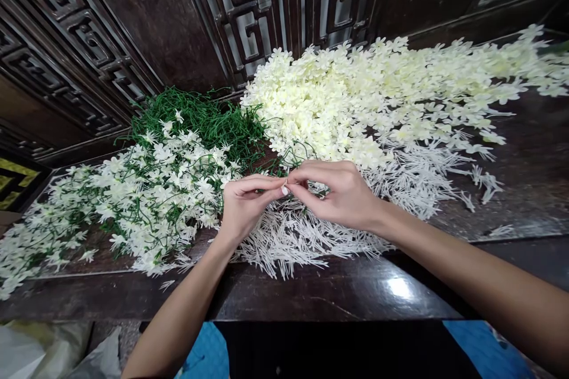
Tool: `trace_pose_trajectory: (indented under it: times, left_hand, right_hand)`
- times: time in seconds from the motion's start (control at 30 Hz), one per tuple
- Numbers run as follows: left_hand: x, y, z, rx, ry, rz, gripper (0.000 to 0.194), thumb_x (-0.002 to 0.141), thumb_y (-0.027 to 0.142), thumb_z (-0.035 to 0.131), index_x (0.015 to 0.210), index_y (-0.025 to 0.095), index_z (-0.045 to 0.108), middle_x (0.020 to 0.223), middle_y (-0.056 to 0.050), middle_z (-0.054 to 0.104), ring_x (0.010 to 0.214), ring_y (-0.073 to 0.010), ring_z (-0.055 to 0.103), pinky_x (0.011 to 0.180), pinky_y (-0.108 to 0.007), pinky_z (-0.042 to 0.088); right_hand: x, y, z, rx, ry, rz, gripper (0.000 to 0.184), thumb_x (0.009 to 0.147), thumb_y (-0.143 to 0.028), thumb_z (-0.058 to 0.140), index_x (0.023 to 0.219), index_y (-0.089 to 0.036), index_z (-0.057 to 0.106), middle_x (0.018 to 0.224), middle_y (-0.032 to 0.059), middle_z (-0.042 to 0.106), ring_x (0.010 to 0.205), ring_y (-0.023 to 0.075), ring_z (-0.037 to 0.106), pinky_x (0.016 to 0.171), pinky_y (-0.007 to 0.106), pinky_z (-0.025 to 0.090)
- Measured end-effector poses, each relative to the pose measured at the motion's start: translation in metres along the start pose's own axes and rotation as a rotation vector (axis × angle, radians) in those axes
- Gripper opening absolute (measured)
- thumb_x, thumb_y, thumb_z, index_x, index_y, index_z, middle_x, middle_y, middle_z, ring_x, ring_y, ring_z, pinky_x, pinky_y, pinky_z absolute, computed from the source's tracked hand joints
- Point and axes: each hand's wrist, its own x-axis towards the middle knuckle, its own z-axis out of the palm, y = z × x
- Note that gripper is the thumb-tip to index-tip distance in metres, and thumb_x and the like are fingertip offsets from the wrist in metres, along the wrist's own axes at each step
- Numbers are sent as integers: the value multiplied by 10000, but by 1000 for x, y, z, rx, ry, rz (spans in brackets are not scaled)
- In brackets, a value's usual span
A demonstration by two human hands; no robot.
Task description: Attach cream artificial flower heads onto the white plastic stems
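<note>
Thumb and forefinger pinched, my left hand (pixel 246 202) meets my right hand (pixel 338 192) fingertip to fingertip above the bench. Something tiny and whitish shows where the fingertips touch; what it is, I cannot make out. Thin green plastic stems (pixel 297 154) curve out just behind my right fingers. Below both hands spreads a heap of white thread-like flower stamens (pixel 293 240). Loose cream-white artificial petals (pixel 338 100) are piled behind my right hand. To the left of my left hand lie assembled white artificial flowers on green stems (pixel 164 189).
A tangle of bare green stems (pixel 191 115) sits at the back left, against the carved dark wooden backrest (pixel 173 18). The dark polished wooden bench (pixel 347 290) bears everything. Plastic bags (pixel 48 349) lie at the lower left, and blue fabric (pixel 204 352) shows below the bench edge.
</note>
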Motion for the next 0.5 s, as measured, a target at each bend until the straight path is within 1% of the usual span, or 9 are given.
trace_pose_trajectory:
  times: [0.1,0.2,0.27,0.3,0.4,0.5]
  left_hand:
    - [1,-2,1,17,8,-15,191,674,92,790,741,268,763,799,2,765,756,-149,718,740,-336,630]
    - [3,-4,-1,-2,22,-33,244,665,100,799,852,247,747,836,-6,766,784,-150,718,734,-306,627]
    - [4,-4,-2,-37,28,-49,265,694,126,787,926,235,719,869,-16,765,801,-149,721,737,-290,625]
    - [4,-3,-3,-48,25,-55,241,723,152,771,944,227,708,885,-24,764,810,-150,723,751,-292,624]
    - [6,-2,-6,-44,35,-25,121,799,219,714,919,207,709,894,-39,758,832,-151,724,815,-309,614]
    - [6,-1,-8,28,73,10,87,792,215,722,878,213,733,849,-27,757,788,-141,719,777,-288,612]
  right_hand:
    - [0,1,1,19,20,-2,199,852,-125,555,885,-191,740,754,35,731,647,155,667,554,309,570]
    - [3,1,-2,71,56,53,186,842,-120,597,871,-225,749,759,12,747,641,150,683,555,308,578]
    - [5,0,-5,84,76,87,180,835,-117,616,868,-231,751,770,7,754,630,143,686,534,294,576]
    - [6,-1,-6,82,83,98,176,833,-119,622,867,-234,752,776,4,756,626,140,688,522,287,575]
    - [7,-1,-10,69,98,116,180,830,-122,628,856,-249,752,784,-6,759,639,138,699,518,278,585]
    - [8,0,-10,59,101,98,181,826,-112,632,860,-243,753,784,0,760,655,138,705,534,276,593]
